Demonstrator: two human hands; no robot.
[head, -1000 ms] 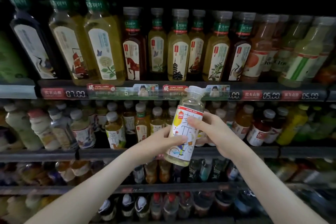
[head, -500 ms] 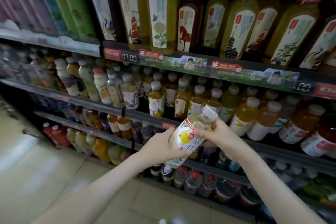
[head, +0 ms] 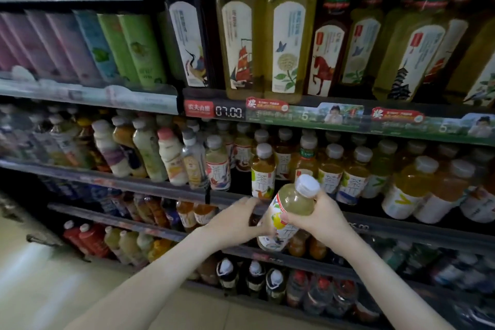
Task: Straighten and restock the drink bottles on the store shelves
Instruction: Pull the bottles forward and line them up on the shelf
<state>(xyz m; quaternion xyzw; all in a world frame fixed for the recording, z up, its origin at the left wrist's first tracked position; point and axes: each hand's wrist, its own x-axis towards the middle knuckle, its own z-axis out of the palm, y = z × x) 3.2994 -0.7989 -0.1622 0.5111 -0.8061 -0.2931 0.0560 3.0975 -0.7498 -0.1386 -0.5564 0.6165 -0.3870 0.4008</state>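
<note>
Bottle [head: 290, 205] (tilted) inside curled fingers [head: 297, 220]

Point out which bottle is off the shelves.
The pale yellow bottle, gripped by the left hand and right hand before the shelves; every other bottle sits on one.
</note>
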